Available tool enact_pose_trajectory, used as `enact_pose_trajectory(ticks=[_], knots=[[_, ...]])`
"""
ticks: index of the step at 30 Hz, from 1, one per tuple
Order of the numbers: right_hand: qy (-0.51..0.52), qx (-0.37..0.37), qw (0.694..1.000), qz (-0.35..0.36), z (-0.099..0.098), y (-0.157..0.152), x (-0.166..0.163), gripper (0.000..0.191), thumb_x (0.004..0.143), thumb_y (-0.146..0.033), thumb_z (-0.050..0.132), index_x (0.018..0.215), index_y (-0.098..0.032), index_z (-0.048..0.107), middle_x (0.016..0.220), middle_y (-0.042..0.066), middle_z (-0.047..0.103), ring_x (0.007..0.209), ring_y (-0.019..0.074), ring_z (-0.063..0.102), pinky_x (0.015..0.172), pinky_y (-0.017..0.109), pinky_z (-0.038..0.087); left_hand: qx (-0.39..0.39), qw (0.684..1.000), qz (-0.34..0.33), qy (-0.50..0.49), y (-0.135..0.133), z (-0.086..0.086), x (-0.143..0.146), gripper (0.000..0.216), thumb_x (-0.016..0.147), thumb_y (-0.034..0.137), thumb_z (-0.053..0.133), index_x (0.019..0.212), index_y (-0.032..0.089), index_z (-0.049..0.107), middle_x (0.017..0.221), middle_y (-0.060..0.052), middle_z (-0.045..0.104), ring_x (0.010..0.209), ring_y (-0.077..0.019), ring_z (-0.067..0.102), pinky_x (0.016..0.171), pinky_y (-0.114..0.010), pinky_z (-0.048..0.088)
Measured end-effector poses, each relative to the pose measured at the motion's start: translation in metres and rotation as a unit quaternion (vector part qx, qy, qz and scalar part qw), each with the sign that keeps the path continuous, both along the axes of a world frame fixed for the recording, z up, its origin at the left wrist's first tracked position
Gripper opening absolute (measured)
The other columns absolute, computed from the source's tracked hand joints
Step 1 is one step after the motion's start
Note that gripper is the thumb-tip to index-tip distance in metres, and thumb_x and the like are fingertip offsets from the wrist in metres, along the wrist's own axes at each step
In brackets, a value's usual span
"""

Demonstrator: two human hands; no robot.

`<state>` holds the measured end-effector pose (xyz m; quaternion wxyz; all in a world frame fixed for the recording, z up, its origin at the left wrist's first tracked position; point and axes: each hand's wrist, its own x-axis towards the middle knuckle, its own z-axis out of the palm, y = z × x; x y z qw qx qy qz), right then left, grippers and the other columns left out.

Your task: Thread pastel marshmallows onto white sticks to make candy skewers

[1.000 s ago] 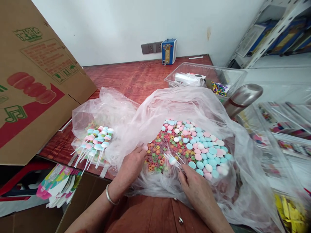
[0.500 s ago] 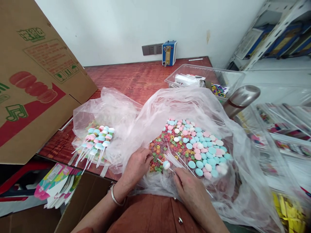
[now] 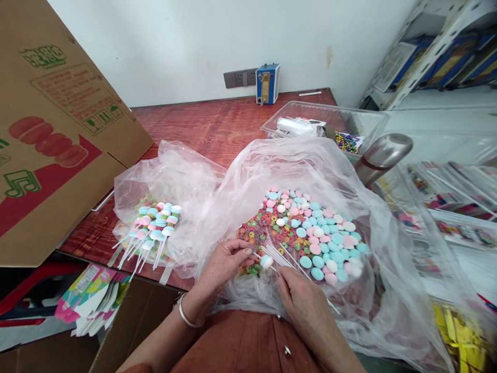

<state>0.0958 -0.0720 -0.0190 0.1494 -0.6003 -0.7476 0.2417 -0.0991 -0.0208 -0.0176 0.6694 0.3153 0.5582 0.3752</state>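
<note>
My right hand (image 3: 305,295) is closed on a thin white stick (image 3: 275,269) with a blue and white candy (image 3: 266,261) threaded on it. The stick's free end points left to my left hand (image 3: 229,261), whose thumb and fingertips are pinched together at that end. What the left fingertips hold is hidden. Around them lie small ring-shaped candies (image 3: 252,233) in red, orange and green. Loose white sticks (image 3: 276,255) rest beside my right hand. Pink, blue and white button-shaped candies (image 3: 330,243) spread to the right on a clear plastic bag (image 3: 267,160).
Finished candy skewers (image 3: 157,223) lie on another plastic bag (image 3: 174,155) at left. A large cardboard box (image 3: 77,103) stands beyond. Behind are a blue device (image 3: 267,84), a clear tray (image 3: 330,110) and a steel flask (image 3: 382,155). Paper packets (image 3: 93,295) sit below the table edge.
My left hand has risen from the ring candies and moved right, its fingertips now at the stick's free end. My right hand stays in place with the stick. The view has shifted slightly.
</note>
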Motion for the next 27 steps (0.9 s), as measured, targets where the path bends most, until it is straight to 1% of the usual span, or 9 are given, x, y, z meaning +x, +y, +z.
enact_pose_trajectory(ticks=[5,8,11,13,18,20,22,25,27], knots=[[0.042,-0.054,0.998,0.005,0.003,0.002,0.0,0.028,0.095,-0.023,0.036,0.078,-0.021,0.058,0.079,0.004,0.069,0.073,0.0193,0.065,0.065,0.027,0.041,0.039,0.998,-0.04,0.024,-0.004,-0.007,0.002,0.038,0.066,0.034,0.082,0.097,0.019,0.066,0.066,0.002,0.065,0.06,-0.0154,0.064,0.06,-0.027,0.051],[0.056,-0.056,0.997,-0.007,0.003,0.003,0.003,0.028,0.096,-0.025,0.035,0.079,-0.021,0.057,0.078,0.003,0.067,0.073,0.0192,0.063,0.065,0.027,0.04,0.098,0.987,-0.053,0.12,-0.002,-0.007,-0.001,0.032,0.076,0.033,0.071,0.105,0.02,0.064,0.07,0.002,0.064,0.062,-0.0159,0.062,0.058,-0.027,0.048],[0.052,-0.036,0.998,-0.028,0.001,0.003,0.009,0.029,0.096,-0.027,0.034,0.077,-0.021,0.055,0.075,0.003,0.066,0.07,0.0189,0.062,0.063,0.027,0.038,0.22,0.924,-0.128,0.284,-0.002,-0.003,-0.003,0.009,0.082,0.022,0.062,0.086,0.018,0.07,0.078,-0.002,0.066,0.076,-0.0174,0.062,0.072,-0.029,0.048],[0.046,-0.027,0.998,-0.039,-0.001,0.002,0.012,0.029,0.095,-0.027,0.035,0.075,-0.021,0.054,0.073,0.002,0.064,0.068,0.0184,0.061,0.062,0.026,0.037,0.281,0.871,-0.204,0.349,-0.003,0.0,-0.001,0.01,0.082,0.015,0.062,0.081,0.018,0.071,0.083,-0.004,0.066,0.084,-0.0179,0.061,0.078,-0.03,0.046],[0.04,-0.014,0.998,-0.045,-0.001,0.002,0.015,0.029,0.094,-0.027,0.036,0.072,-0.022,0.053,0.069,0.001,0.062,0.064,0.0169,0.059,0.06,0.025,0.036,0.299,0.801,-0.293,0.427,-0.008,0.001,0.008,0.013,0.083,0.011,0.06,0.083,0.018,0.071,0.089,-0.006,0.064,0.09,-0.0197,0.06,0.08,-0.031,0.046],[0.044,-0.013,0.998,-0.041,0.0,0.001,0.016,0.029,0.094,-0.027,0.036,0.071,-0.022,0.053,0.069,0.001,0.063,0.064,0.0172,0.059,0.059,0.026,0.036,0.298,0.815,-0.264,0.421,-0.008,-0.002,0.009,0.014,0.085,0.012,0.057,0.08,0.018,0.069,0.088,-0.006,0.064,0.09,-0.0201,0.06,0.081,-0.032,0.046],[0.051,-0.015,0.998,-0.036,0.001,0.0,0.017,0.029,0.094,-0.026,0.035,0.072,-0.022,0.055,0.071,0.002,0.065,0.065,0.0176,0.06,0.06,0.026,0.037,0.268,0.869,-0.185,0.372,-0.005,-0.005,0.008,0.011,0.085,0.017,0.059,0.079,0.018,0.068,0.084,-0.005,0.065,0.085,-0.0194,0.061,0.079,-0.032,0.047],[0.063,-0.016,0.997,-0.029,0.001,-0.002,0.016,0.03,0.094,-0.027,0.035,0.074,-0.022,0.056,0.072,0.002,0.066,0.064,0.0177,0.06,0.06,0.026,0.037,0.133,0.972,-0.053,0.187,0.003,-0.008,0.006,0.014,0.078,0.031,0.069,0.082,0.019,0.065,0.076,-0.001,0.065,0.07,-0.0166,0.061,0.067,-0.03,0.05],[0.066,-0.011,0.997,-0.026,0.001,-0.003,0.014,0.03,0.095,-0.027,0.035,0.074,-0.022,0.056,0.072,0.002,0.066,0.065,0.0176,0.06,0.06,0.026,0.038,0.053,0.997,-0.001,0.053,0.007,-0.007,0.007,0.026,0.07,0.038,0.077,0.079,0.018,0.063,0.073,0.0,0.065,0.064,-0.0146,0.062,0.063,-0.028,0.051]])
